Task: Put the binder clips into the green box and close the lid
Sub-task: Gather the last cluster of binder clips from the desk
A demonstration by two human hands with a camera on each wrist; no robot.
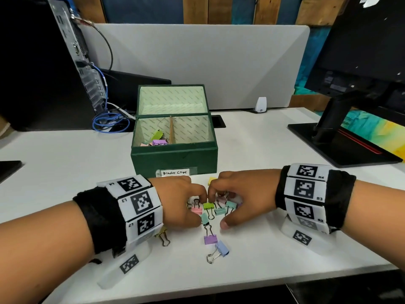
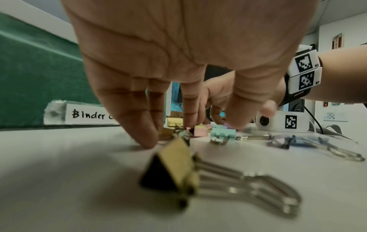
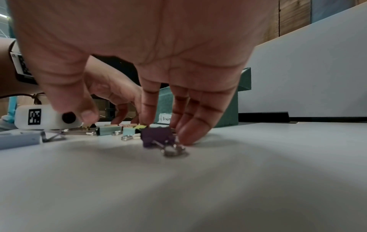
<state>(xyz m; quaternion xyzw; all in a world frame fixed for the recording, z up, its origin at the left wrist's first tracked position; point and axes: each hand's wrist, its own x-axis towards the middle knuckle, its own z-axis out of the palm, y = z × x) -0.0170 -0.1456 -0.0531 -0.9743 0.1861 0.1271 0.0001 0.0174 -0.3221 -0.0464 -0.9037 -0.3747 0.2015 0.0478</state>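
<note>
Head view: we are curling both our left hand (image 1: 179, 200) and right hand (image 1: 238, 198) over pastel metal binder clips (image 1: 215, 208) at 6 o'clock of the open green lidded box (image 1: 175, 156); whether either has hold of one, we cannot tell.

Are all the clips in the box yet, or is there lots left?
Only a few clips lie in the green box's left compartment. Both the left hand and right hand are down over the pile of clips on the desk; whether either grips one is unclear. The lid stands open.
</note>
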